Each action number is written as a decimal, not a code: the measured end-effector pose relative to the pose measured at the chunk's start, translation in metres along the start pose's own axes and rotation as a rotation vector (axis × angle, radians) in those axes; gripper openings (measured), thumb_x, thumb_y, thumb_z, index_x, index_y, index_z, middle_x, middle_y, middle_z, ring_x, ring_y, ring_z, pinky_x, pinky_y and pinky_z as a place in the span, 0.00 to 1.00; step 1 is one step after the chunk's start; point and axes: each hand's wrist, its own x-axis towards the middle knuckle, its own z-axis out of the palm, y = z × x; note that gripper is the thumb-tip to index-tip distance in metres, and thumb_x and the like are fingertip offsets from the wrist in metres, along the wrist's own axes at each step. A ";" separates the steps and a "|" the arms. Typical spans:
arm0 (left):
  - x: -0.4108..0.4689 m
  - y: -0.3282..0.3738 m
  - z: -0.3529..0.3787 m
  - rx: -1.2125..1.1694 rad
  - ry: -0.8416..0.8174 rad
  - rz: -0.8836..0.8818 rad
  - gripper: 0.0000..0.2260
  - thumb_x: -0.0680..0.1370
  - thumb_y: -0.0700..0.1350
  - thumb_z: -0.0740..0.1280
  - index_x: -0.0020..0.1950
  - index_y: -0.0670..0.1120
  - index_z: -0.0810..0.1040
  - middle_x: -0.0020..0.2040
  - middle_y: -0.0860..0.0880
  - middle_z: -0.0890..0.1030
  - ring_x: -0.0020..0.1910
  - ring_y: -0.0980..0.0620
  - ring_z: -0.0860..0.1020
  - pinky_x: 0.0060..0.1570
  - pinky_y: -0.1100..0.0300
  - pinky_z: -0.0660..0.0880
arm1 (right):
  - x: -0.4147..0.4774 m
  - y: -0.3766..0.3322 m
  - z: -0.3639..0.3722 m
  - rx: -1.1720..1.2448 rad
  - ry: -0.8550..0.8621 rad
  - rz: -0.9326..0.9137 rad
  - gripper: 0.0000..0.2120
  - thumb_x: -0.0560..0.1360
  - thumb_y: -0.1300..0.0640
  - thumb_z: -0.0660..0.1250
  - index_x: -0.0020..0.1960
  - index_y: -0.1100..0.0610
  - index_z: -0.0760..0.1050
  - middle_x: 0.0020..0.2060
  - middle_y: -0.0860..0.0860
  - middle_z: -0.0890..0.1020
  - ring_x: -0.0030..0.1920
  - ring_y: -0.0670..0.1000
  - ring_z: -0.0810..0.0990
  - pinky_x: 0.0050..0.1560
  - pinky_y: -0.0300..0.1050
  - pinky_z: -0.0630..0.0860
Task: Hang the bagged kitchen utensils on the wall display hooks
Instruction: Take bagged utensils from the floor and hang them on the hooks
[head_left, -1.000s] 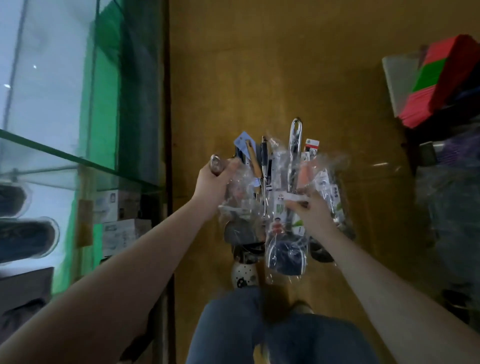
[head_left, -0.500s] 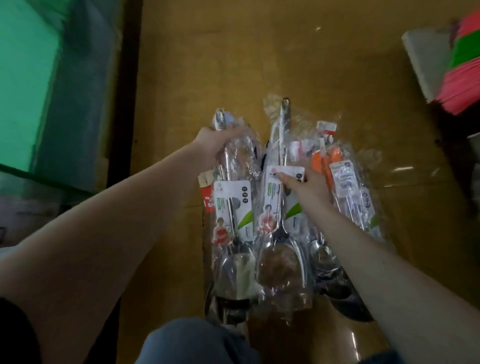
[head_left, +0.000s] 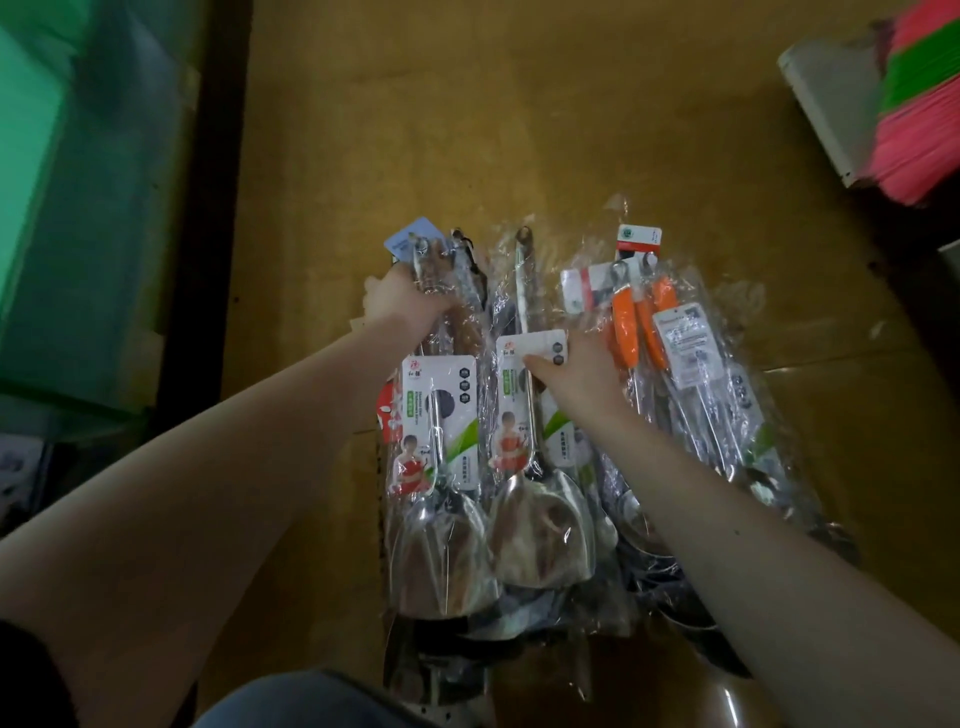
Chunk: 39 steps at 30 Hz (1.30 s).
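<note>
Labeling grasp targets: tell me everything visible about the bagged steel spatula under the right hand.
The bagged steel spatula is a shiny metal turner in crinkled clear plastic. Broad blade nearest the camera, slim handle running away to a hanging loop. A white and green label card with a printed figure covers the mid handle. It sits mid-pile, a twin spatula alongside on its left. The right hand rests on the card's top edge; whether it pinches is unclear.

This was a shop, plainly: bagged utensils (head_left: 540, 519) in clear sleeves with printed retail cards (head_left: 441, 395), a glass display cabinet (head_left: 78, 208) on the left, bright stacked stock (head_left: 919, 104) on the right.
</note>
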 end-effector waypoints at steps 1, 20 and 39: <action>0.003 -0.002 -0.001 0.045 -0.002 -0.013 0.24 0.67 0.60 0.73 0.59 0.51 0.76 0.57 0.43 0.77 0.57 0.44 0.73 0.60 0.41 0.71 | -0.001 -0.001 0.000 -0.053 -0.006 -0.013 0.31 0.77 0.52 0.66 0.75 0.60 0.59 0.64 0.56 0.75 0.41 0.44 0.77 0.56 0.46 0.76; -0.038 -0.002 -0.003 0.513 0.185 0.363 0.31 0.77 0.51 0.67 0.73 0.43 0.57 0.66 0.37 0.62 0.65 0.37 0.64 0.62 0.44 0.64 | -0.055 -0.034 0.009 -0.734 0.027 -0.298 0.20 0.80 0.52 0.55 0.69 0.59 0.65 0.68 0.57 0.65 0.70 0.58 0.61 0.67 0.56 0.66; -0.277 0.277 -0.213 0.711 -0.211 0.551 0.26 0.78 0.51 0.64 0.73 0.46 0.59 0.70 0.43 0.63 0.69 0.42 0.63 0.66 0.47 0.63 | -0.246 -0.236 -0.280 -0.606 0.061 -0.104 0.20 0.81 0.49 0.54 0.69 0.57 0.65 0.65 0.56 0.70 0.65 0.56 0.69 0.59 0.50 0.73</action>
